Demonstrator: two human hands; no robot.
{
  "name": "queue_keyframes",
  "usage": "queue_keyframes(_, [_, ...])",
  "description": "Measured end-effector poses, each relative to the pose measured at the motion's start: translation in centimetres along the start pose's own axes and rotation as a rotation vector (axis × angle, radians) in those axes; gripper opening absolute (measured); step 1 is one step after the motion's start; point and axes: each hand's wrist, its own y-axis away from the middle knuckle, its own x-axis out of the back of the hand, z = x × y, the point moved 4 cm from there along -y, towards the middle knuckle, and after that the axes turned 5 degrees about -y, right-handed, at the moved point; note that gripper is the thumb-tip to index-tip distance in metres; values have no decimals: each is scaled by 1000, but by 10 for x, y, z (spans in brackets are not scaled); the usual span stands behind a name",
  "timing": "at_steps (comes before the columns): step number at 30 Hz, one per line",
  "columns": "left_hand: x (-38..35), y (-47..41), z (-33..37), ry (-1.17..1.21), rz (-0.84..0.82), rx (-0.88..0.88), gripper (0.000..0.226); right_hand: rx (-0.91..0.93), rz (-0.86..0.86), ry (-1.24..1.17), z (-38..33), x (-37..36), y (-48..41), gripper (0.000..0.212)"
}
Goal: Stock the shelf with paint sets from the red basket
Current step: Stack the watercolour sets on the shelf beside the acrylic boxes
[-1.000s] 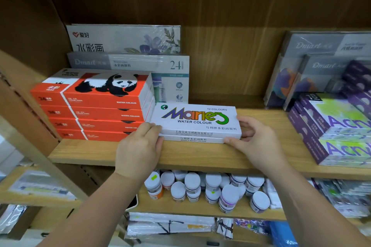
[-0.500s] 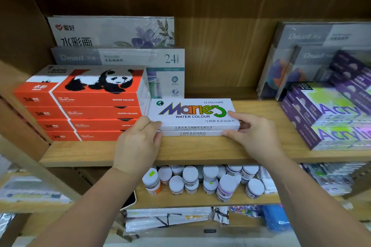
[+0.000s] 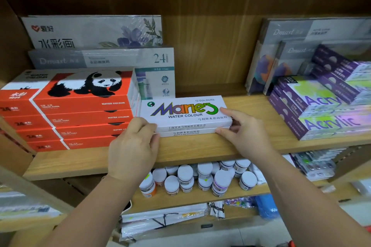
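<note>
Up on wooden shelf (image 3: 200,146), square stacked Marie's water colour boxes (image 3: 184,112) beside panda boxes (image 3: 86,104) using curled fingers (image 3: 143,125) of left hand (image 3: 132,148) round near-left corner and pinching fingers (image 3: 227,111) of right hand (image 3: 247,132) at right end, pushing evenly.

To your right, bare shelf (image 3: 255,104) lies open between the white Marie's boxes (image 3: 184,112) and the purple acrylic boxes (image 3: 321,118); your right hand (image 3: 247,132) sits in that gap. On the left, red panda boxes (image 3: 84,106) stand just beside the white stack, blocking that side. Overhead is open.
</note>
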Motion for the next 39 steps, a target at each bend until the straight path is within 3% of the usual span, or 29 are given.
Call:
queue_keyframes(3, [-5,7,11,101,-7,-65,25,-3,-36,158,4,4,14,75])
queue_keyframes(11, [-25,21,97,387,-76,-244,35,-17,68,378,46,64,102,42])
queue_keyframes(17, [-47,56,205,511,-179,-444,33,-338,149,330,140,150,218,46])
queue_keyframes(20, [-81,102,266,501,-388,-528,41,-575,164,309,204,189,295,41])
queue_keyframes(24, [-137,180,333,462,-728,-463,53,-853,73,283,287,229,384,44])
queue_keyframes(29, [-200,269,390,292,-1114,-297,85,-974,-96,254,381,275,439,46])
queue_keyframes(36, [-227,337,414,166,-1354,-15,104,-1028,-377,253,456,292,462,32])
queue_keyframes(39, [-231,356,411,159,-1371,120,104,-1030,-437,302,479,288,473,48])
